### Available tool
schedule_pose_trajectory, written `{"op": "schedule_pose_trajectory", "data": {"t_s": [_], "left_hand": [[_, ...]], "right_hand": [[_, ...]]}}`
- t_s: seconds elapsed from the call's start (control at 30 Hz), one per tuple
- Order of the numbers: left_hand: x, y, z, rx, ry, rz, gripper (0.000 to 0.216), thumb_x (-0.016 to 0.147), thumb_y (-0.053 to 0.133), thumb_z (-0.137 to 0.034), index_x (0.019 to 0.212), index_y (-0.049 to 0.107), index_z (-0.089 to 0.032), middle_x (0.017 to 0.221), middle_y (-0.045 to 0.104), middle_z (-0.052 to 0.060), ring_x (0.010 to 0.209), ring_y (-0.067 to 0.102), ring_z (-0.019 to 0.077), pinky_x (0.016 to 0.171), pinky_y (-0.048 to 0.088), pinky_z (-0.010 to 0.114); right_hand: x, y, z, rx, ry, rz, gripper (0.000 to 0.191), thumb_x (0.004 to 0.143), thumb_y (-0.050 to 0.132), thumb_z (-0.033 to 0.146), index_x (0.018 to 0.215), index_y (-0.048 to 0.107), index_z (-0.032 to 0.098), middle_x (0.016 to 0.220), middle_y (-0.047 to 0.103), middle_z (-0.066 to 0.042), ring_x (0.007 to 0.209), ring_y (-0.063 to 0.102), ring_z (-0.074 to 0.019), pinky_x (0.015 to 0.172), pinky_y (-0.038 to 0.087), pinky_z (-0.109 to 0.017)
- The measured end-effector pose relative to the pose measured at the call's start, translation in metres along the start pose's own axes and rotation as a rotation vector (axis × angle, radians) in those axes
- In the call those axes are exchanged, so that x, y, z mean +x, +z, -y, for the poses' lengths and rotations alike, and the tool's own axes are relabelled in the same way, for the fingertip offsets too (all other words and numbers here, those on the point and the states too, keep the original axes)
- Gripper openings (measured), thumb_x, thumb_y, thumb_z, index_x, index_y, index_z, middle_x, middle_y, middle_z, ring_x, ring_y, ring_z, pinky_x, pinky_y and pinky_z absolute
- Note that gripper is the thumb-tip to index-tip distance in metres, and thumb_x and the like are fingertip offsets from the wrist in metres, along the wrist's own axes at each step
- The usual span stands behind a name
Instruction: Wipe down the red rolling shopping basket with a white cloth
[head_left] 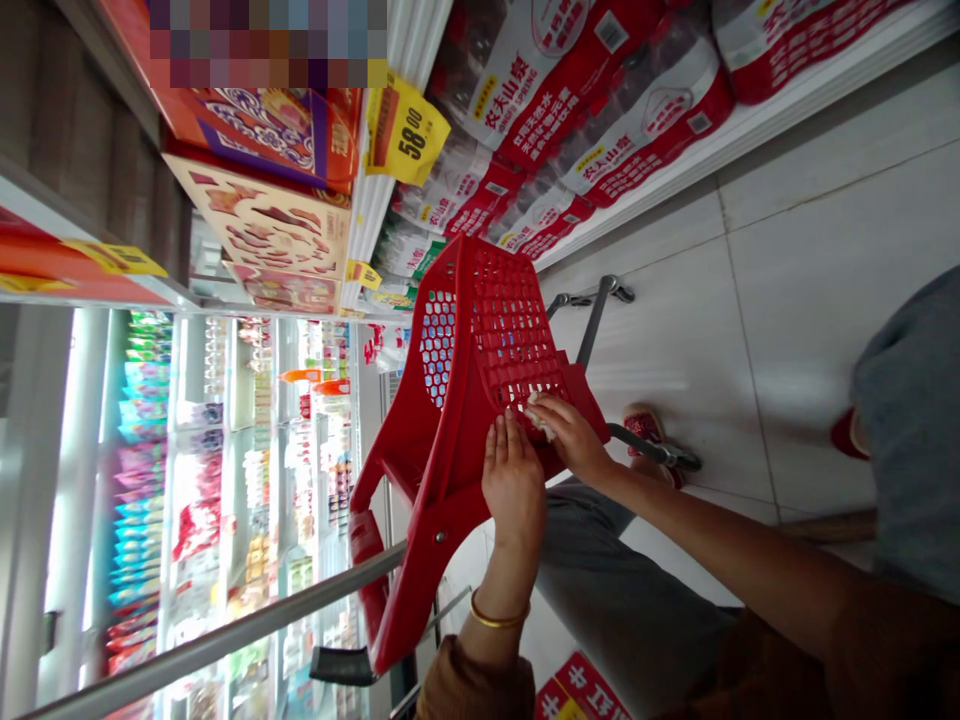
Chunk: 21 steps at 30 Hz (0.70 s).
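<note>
The view is turned on its side, with the floor at the right. A red plastic shopping basket with a mesh wall stands on a wheeled metal frame. My left hand, with a gold bangle on its wrist, lies flat against the basket's outer wall, fingers together. My right hand presses a small whitish cloth onto the mesh just beside the left hand. My grey trouser leg and a red slipper show behind the hands.
Packs of bottled water with red labels fill the low shelf. A yellow price tag and gift boxes hang beside them. A glass-fronted cooler shows at the left. Another person's grey clothing is at the right, on the tiled floor.
</note>
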<state>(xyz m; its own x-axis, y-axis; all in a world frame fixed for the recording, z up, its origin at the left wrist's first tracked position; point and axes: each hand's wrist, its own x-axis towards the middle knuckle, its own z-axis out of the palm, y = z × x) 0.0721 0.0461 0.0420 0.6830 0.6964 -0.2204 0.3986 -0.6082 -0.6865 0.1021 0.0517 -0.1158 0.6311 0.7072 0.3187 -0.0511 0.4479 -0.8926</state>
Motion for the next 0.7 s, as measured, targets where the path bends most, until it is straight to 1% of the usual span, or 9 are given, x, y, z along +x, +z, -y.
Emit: {"op": "schedule_pose_trajectory", "data": {"t_s": [0.1, 0.17, 0.37, 0.53, 0.63, 0.7], "left_hand": [[-0.001, 0.002, 0.0, -0.004, 0.005, -0.003, 0.041, 0.091, 0.04, -0.005, 0.128, 0.057, -0.002, 0.14, 0.05, 0.02, 0.131, 0.048, 0.0288, 0.111, 0.041, 0.042], [-0.001, 0.002, 0.0, -0.012, 0.004, -0.004, 0.041, 0.09, 0.04, -0.004, 0.128, 0.057, -0.002, 0.142, 0.048, 0.02, 0.132, 0.047, 0.0293, 0.112, 0.041, 0.042], [-0.001, 0.002, 0.001, 0.005, 0.025, 0.005, 0.04, 0.09, 0.04, -0.003, 0.126, 0.058, -0.001, 0.142, 0.047, 0.02, 0.132, 0.046, 0.0299, 0.111, 0.042, 0.044], [-0.001, 0.001, 0.002, 0.044, 0.039, -0.008, 0.039, 0.091, 0.04, -0.004, 0.124, 0.06, -0.001, 0.141, 0.049, 0.019, 0.131, 0.048, 0.0296, 0.111, 0.042, 0.042], [-0.001, 0.001, 0.002, 0.045, 0.04, 0.0, 0.039, 0.091, 0.04, -0.004, 0.125, 0.059, 0.0, 0.141, 0.05, 0.019, 0.131, 0.048, 0.0295, 0.111, 0.042, 0.041], [-0.001, 0.0, 0.002, 0.027, 0.031, 0.01, 0.04, 0.091, 0.04, -0.004, 0.125, 0.059, -0.001, 0.141, 0.049, 0.019, 0.131, 0.048, 0.0291, 0.112, 0.042, 0.041]], "right_hand": [[-0.007, -0.003, -0.013, -0.038, 0.05, -0.061, 0.034, 0.095, 0.043, 0.022, 0.123, 0.063, 0.023, 0.119, 0.063, -0.009, 0.115, 0.057, -0.0246, 0.103, 0.047, -0.045], [-0.013, -0.007, -0.023, -0.069, 0.08, -0.076, 0.033, 0.093, 0.045, 0.023, 0.12, 0.065, 0.023, 0.116, 0.064, -0.009, 0.113, 0.058, -0.0258, 0.102, 0.047, -0.047], [-0.025, -0.019, -0.045, -0.118, 0.188, -0.057, 0.046, 0.085, 0.042, 0.013, 0.125, 0.061, 0.024, 0.123, 0.06, -0.009, 0.12, 0.053, -0.0267, 0.106, 0.043, -0.051], [-0.026, -0.019, -0.053, -0.143, 0.228, -0.05, 0.048, 0.083, 0.04, 0.011, 0.126, 0.059, 0.023, 0.125, 0.058, -0.011, 0.123, 0.052, -0.0256, 0.109, 0.041, -0.05], [-0.026, -0.019, -0.055, -0.152, 0.243, -0.062, 0.046, 0.086, 0.041, 0.014, 0.129, 0.054, 0.021, 0.133, 0.053, -0.012, 0.128, 0.049, -0.0252, 0.112, 0.039, -0.05], [-0.026, -0.025, -0.055, -0.132, 0.226, -0.032, 0.043, 0.09, 0.042, 0.019, 0.133, 0.05, 0.021, 0.146, 0.041, -0.014, 0.135, 0.042, -0.0256, 0.114, 0.035, -0.05]]}}
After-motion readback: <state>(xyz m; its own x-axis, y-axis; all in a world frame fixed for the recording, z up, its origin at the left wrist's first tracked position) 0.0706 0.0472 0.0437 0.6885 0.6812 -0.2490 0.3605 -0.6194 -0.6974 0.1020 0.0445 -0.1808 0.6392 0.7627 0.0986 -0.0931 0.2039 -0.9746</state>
